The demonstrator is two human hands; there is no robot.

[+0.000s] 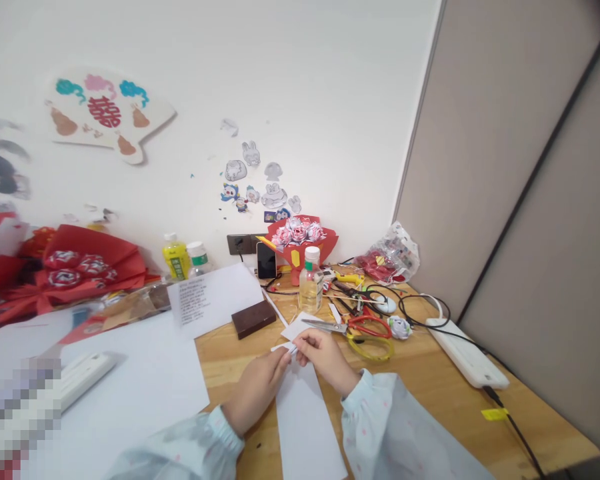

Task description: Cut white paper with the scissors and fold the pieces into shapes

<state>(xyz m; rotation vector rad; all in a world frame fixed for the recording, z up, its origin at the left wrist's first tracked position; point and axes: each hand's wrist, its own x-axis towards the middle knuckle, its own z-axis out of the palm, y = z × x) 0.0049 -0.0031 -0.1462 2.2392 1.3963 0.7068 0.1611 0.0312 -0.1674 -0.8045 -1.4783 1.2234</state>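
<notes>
Close together over the wooden table, my left hand [260, 385] and my right hand [325, 357] pinch a small piece of white paper [293, 348] between their fingertips. Its exact shape is mostly hidden by the fingers. Below them lies a long white paper strip [307, 423], and a smaller white paper piece [300, 325] shows just beyond. Scissors [365, 330] with red and yellow handles rest right beside my right hand. A dark brown box [253, 319] sits ahead of my left hand.
A bottle of pale liquid [311, 283] stands behind the scissors, before a red-wrapped flower bouquet [300, 240]. Tools and cables clutter the right, near a white power bank [467, 353]. Large white sheets [150, 380] cover the left. A grey partition [510, 167] borders the right.
</notes>
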